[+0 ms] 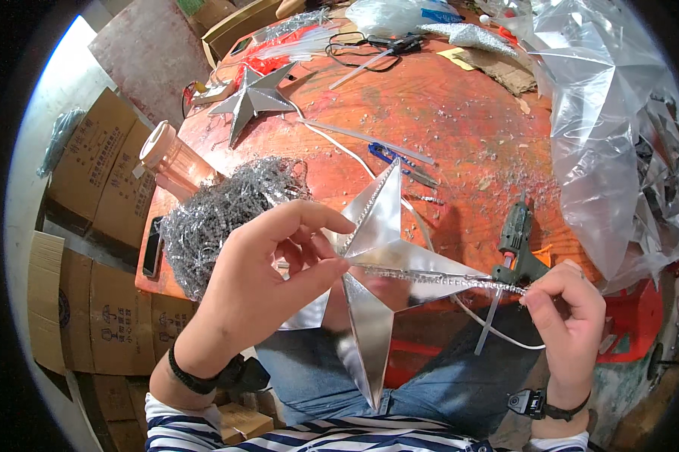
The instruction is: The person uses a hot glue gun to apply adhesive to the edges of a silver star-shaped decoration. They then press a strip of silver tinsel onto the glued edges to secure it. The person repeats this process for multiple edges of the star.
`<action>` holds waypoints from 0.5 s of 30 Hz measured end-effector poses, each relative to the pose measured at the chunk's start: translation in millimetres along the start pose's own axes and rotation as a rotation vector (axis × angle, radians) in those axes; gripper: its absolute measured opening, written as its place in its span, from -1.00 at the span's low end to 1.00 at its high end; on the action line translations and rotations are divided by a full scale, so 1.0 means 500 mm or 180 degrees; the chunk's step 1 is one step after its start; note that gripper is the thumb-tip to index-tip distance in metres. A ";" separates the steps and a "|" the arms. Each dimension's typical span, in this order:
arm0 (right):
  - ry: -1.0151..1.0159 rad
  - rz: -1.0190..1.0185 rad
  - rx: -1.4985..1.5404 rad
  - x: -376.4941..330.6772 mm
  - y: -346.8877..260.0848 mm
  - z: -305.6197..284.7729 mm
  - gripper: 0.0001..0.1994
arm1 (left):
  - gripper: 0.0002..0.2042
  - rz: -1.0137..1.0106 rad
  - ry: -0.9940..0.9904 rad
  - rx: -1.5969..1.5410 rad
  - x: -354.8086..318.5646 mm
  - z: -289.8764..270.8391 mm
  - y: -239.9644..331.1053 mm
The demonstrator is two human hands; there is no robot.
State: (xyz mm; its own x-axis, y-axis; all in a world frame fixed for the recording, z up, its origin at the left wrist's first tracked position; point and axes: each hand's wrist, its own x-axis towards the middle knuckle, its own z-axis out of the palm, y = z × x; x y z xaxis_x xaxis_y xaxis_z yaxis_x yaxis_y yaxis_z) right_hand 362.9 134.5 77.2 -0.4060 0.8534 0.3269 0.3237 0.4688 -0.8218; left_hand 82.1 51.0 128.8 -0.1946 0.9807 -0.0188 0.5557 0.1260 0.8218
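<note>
A shiny silver five-pointed star [373,301] is held over my lap at the table's near edge. My left hand [268,260] grips it near its middle, thumb and forefinger bent at the trimmed ridges. Along the upper point's edge runs a narrow silver sparkly trim [371,202]. More of this trim lies along the point toward the right, and its far end is pinched between the thumb and fingertips of my right hand [569,316]. A dark green glue gun [516,233] rests just beyond that point, beside the right hand.
A tangled heap of silver trim [230,215] lies at left by a lidded bottle [177,162] and phone [153,245]. Farther off are another silver star [255,100], blue cutters [388,156] and a clear stick [370,142]. Plastic-bagged stars [603,135] crowd the right; cardboard boxes [117,309] stand left.
</note>
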 end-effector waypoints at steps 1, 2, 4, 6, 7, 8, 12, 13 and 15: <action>0.0022 0.0029 0.0026 0.001 0.002 -0.001 -0.87 | -0.78 -0.0145 -0.0110 0.0071 0.002 -0.004 0.004; -0.0007 -0.0003 0.0020 0.003 0.005 -0.001 -0.87 | -0.79 -0.0100 -0.0053 0.0137 0.003 -0.003 0.008; -0.0065 -0.0067 0.0005 0.006 0.008 -0.003 -0.87 | -0.81 -0.0007 0.0059 0.0267 0.006 -0.001 0.015; -0.0089 -0.0181 -0.0013 0.007 0.005 -0.003 -0.87 | -0.81 0.0473 0.0122 0.0620 0.006 -0.001 0.020; -0.0099 -0.0238 -0.0024 0.008 0.004 -0.003 -0.87 | -0.81 0.0716 0.0151 0.0795 0.006 -0.001 0.021; -0.0119 -0.0267 -0.0034 0.009 0.003 -0.003 -0.87 | -0.81 0.0897 0.0176 0.1004 0.007 0.001 0.020; -0.0169 -0.0356 -0.0057 0.012 0.004 -0.003 -0.87 | -0.81 0.1596 0.0268 0.1837 0.007 0.021 0.019; -0.0173 -0.0369 -0.0061 0.013 0.003 -0.004 -0.87 | -0.80 0.1768 0.0286 0.2042 0.007 0.026 0.021; -0.0150 -0.0412 -0.0077 0.012 0.003 -0.005 -0.88 | -0.77 0.2018 0.0373 0.2384 0.006 0.033 0.016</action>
State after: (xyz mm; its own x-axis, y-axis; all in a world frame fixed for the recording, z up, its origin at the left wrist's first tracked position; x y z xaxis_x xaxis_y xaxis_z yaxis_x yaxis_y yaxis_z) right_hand 363.3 141.0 79.0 -0.4852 0.7740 0.4069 0.2862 0.5802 -0.7625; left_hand 99.3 57.2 126.1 0.2596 0.8834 0.3902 0.9448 -0.3160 0.0868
